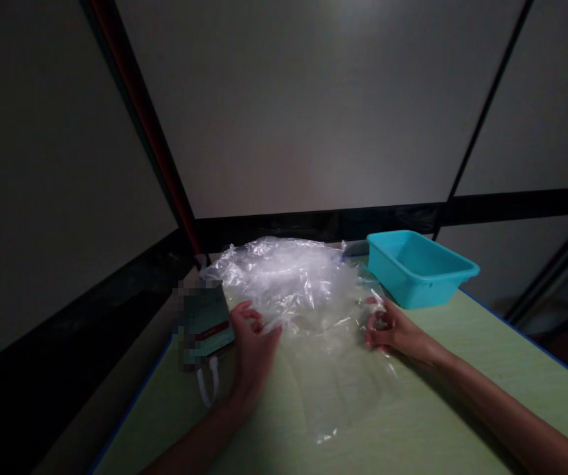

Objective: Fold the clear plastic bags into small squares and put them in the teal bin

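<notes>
A clear plastic bag (pixel 343 376) lies spread over the middle of the table, with its near end flat. Behind it, crumpled clear plastic sheeting (pixel 284 274) is heaped up; whether both are one piece I cannot tell. My left hand (pixel 254 343) is at the plastic's left edge, fingers bent and thumb apart from them, the thumb close to the film. At the right edge, my right hand (pixel 387 328) has its fingers curled in a pinch on the plastic bag. Film partly covers those fingertips.
A turquoise plastic basin (pixel 412 287) stands at the back right of the pale green table (pixel 466 356). Left of my left hand lies a dark box or bag (pixel 209 323) with a white strap (pixel 207 389), partly blurred. Panelled walls (pixel 323 119) rise behind the table.
</notes>
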The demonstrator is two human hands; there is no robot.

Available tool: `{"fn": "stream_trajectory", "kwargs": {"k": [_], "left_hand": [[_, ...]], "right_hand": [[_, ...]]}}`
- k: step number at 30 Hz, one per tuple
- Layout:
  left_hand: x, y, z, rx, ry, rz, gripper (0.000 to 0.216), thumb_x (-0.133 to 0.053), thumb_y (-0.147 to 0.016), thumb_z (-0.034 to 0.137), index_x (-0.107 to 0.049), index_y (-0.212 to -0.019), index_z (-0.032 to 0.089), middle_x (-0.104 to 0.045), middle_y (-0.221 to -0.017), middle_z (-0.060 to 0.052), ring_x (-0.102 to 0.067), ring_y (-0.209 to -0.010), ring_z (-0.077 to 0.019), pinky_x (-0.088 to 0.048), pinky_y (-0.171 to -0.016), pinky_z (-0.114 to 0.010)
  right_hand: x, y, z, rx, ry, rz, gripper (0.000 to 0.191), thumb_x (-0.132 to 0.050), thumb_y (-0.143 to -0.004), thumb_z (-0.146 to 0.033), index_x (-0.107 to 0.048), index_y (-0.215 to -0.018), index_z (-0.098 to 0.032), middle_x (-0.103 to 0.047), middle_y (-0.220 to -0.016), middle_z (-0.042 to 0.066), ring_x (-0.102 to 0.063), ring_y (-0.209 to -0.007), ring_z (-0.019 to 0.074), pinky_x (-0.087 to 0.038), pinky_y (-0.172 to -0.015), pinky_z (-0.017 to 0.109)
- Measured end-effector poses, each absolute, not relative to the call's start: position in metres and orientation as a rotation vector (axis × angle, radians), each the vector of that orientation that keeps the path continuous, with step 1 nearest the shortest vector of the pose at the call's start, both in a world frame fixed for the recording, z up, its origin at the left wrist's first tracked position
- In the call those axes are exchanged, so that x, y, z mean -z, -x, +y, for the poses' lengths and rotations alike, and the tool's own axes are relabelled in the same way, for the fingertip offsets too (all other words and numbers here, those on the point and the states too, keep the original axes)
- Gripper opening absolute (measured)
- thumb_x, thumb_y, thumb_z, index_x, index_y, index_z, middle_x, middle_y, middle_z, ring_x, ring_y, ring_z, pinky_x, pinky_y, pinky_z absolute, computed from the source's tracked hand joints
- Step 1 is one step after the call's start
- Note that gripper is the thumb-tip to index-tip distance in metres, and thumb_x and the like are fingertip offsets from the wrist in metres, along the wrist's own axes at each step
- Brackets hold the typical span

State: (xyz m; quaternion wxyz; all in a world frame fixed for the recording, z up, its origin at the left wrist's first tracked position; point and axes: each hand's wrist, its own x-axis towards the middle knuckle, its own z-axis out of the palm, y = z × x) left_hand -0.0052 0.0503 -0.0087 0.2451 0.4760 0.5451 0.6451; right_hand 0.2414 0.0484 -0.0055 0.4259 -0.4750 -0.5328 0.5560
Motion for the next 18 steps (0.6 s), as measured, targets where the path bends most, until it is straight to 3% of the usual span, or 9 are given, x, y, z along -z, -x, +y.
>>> {"fn": "stream_trajectory", "kwargs": {"k": [3, 5, 8, 12, 18], "left_hand": [[0.002, 0.004, 0.038, -2.075, -1.677, 1.317, 0.047, -0.062, -0.062, 0.012, -0.037, -0.099, 0.023, -0.039, -0.079, 0.005, -0.037, -0.049, -0.0033, -0.034, -0.042, -0.013], [0.001, 0.001, 0.026, -2.077, -2.127, 1.048, 0.039, -0.058, -0.066, 0.008, -0.041, -0.098, 0.022, -0.043, -0.077, 0.004, -0.042, -0.053, -0.0062, -0.039, -0.047, -0.017], [0.002, -0.006, 0.009, -1.55, -2.635, 0.776, 0.033, -0.051, -0.071, 0.005, -0.048, -0.099, 0.021, -0.056, -0.077, -0.001, -0.055, -0.07, -0.0139, -0.048, -0.064, -0.026], [-0.006, -0.015, -0.005, -0.856, -2.822, 0.845, 0.037, -0.05, -0.075, 0.01, -0.048, -0.111, 0.017, -0.063, -0.091, -0.007, -0.058, -0.084, -0.0191, -0.05, -0.076, -0.032], [0.005, -0.029, -0.025, -0.74, -2.897, 0.756, 0.036, -0.05, -0.082, 0.026, -0.046, -0.115, 0.013, -0.066, -0.096, -0.007, -0.061, -0.09, -0.019, -0.043, -0.092, -0.038]], "right_hand": [[0.005, -0.245, 0.051, -1.376, 1.203, -1.401, 0.058, -0.065, -0.06, -0.023, -0.03, -0.106, -0.025, -0.052, -0.07, -0.007, -0.057, -0.051, 0.0118, -0.039, -0.041, 0.022], [0.006, -0.248, 0.053, -1.363, 1.21, -1.45, 0.06, -0.064, -0.06, -0.024, -0.027, -0.108, -0.024, -0.054, -0.07, -0.006, -0.057, -0.05, 0.0118, -0.038, -0.041, 0.023], [0.008, -0.254, 0.057, -1.331, 1.22, -1.538, 0.064, -0.062, -0.06, -0.024, -0.026, -0.112, -0.021, -0.056, -0.068, -0.004, -0.056, -0.048, 0.0124, -0.037, -0.04, 0.023], [0.013, -0.262, 0.063, -1.197, 1.251, -1.669, 0.067, -0.06, -0.062, -0.026, -0.025, -0.118, -0.017, -0.058, -0.064, -0.003, -0.056, -0.049, 0.0142, -0.038, -0.042, 0.025], [0.015, -0.259, 0.062, -0.826, 1.271, -1.865, 0.063, -0.052, -0.07, -0.017, -0.024, -0.125, -0.015, -0.058, -0.065, -0.002, -0.056, -0.058, 0.0165, -0.043, -0.055, 0.03]]}}
